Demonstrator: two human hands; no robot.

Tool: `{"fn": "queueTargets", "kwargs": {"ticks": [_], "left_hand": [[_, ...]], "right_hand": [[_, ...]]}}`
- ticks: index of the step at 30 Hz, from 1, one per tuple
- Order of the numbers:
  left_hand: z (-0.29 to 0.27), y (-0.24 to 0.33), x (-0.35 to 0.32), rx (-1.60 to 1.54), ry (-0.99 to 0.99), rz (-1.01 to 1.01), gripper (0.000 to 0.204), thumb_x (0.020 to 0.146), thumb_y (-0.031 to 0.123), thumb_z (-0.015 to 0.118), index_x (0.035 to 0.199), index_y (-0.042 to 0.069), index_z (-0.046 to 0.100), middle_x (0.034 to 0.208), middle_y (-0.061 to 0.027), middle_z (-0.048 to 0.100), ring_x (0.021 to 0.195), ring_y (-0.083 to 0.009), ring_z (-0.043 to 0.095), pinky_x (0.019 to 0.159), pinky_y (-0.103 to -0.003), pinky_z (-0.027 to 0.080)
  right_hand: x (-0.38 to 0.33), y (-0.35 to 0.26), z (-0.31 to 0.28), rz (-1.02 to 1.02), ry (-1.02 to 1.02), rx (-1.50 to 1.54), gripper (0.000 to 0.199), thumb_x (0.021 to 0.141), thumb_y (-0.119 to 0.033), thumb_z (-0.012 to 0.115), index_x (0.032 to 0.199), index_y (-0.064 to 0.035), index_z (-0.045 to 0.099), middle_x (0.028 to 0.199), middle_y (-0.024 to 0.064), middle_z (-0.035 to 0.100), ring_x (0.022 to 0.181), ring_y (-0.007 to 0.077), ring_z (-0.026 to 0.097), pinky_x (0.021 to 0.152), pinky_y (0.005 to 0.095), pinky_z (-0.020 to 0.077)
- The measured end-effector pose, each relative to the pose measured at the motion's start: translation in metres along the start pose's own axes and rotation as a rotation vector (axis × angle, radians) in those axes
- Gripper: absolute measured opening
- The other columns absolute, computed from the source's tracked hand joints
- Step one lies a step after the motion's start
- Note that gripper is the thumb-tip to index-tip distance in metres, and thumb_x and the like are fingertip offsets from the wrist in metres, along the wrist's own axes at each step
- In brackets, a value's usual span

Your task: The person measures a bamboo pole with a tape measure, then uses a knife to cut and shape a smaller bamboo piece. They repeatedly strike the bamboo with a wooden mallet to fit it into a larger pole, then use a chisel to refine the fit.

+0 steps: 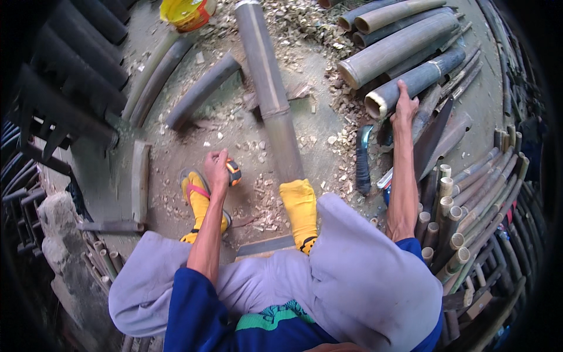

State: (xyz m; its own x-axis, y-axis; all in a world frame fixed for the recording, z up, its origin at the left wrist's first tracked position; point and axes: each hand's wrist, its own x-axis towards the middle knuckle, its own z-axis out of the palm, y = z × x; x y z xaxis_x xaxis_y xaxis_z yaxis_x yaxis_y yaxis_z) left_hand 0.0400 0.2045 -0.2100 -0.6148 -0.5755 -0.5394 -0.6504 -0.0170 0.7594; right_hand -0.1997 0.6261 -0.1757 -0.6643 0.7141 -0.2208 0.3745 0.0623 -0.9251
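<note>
Curling left fingers round orange-black tape-measure, rested right fingers, unclear whether gripping, on dark sawn bamboo; left grey bamboo pole between, seemingly unfinished.

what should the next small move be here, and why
I'd probably draw the dark tube a little away from its neighbour with the right hand: that hand appears to touch it near its open end, while the left hand has the tape measure, so measuring could perhaps follow.
</note>
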Motion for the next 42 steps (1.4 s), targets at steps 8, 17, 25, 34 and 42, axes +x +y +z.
{"fn": "queueTargets", "kwargs": {"ticks": [8,17,25,34,42], "left_hand": [[0.027,0.003,0.01,0.013,0.022,-0.053,0.033,0.079,0.03,0.073,0.08,0.002,0.056,0.072,-0.0041,0.056,0.063,-0.0117,0.051,0.06,-0.028,0.044],[0.033,0.015,0.019,-0.062,0.062,-0.012,0.033,0.077,0.028,0.075,0.084,0.001,0.056,0.067,-0.0027,0.054,0.058,-0.0123,0.051,0.055,-0.027,0.044],[-0.013,0.074,0.07,0.586,0.457,0.678,0.061,0.063,0.008,0.075,0.119,0.005,0.051,0.114,-0.0135,0.052,0.114,-0.0304,0.045,0.101,-0.042,0.033],[-0.075,0.07,0.128,0.822,-0.149,0.335,0.073,0.054,0.034,0.079,0.114,-0.001,0.056,0.097,-0.0152,0.063,0.085,-0.0323,0.064,0.078,-0.042,0.052],[0.034,0.073,-0.027,-0.247,-0.557,0.198,0.081,0.074,0.035,0.073,0.134,-0.002,0.033,0.108,-0.0096,0.056,0.105,-0.0158,0.054,0.092,-0.031,0.044]], "right_hand": [[0.01,0.009,-0.026,0.129,-0.176,0.062,0.083,0.071,-0.038,0.077,0.128,0.0099,0.041,0.12,0.02,0.053,0.101,0.0263,0.057,0.086,0.0375,0.0465],[-0.094,0.011,-0.043,-0.245,-0.2,-0.301,0.041,0.081,-0.011,0.065,0.119,0.0024,0.055,0.099,0.0127,0.061,0.088,0.0201,0.059,0.078,0.0309,0.0474],[-0.162,0.07,-0.117,-0.393,-0.241,-0.6,0.037,0.078,0.001,0.058,0.115,0.0024,0.057,0.096,0.0129,0.057,0.079,0.021,0.058,0.072,0.0321,0.0478],[-0.173,0.057,-0.082,-0.441,-0.416,-0.562,0.029,0.078,0.002,0.057,0.107,0.0013,0.062,0.091,0.011,0.061,0.079,0.0182,0.061,0.071,0.0292,0.0498],[-0.21,0.024,-0.022,-0.096,-1.028,-0.205,0.046,0.082,-0.016,0.068,0.123,-0.0031,0.054,0.101,0.0072,0.063,0.091,0.0161,0.06,0.077,0.0316,0.0513]]}}
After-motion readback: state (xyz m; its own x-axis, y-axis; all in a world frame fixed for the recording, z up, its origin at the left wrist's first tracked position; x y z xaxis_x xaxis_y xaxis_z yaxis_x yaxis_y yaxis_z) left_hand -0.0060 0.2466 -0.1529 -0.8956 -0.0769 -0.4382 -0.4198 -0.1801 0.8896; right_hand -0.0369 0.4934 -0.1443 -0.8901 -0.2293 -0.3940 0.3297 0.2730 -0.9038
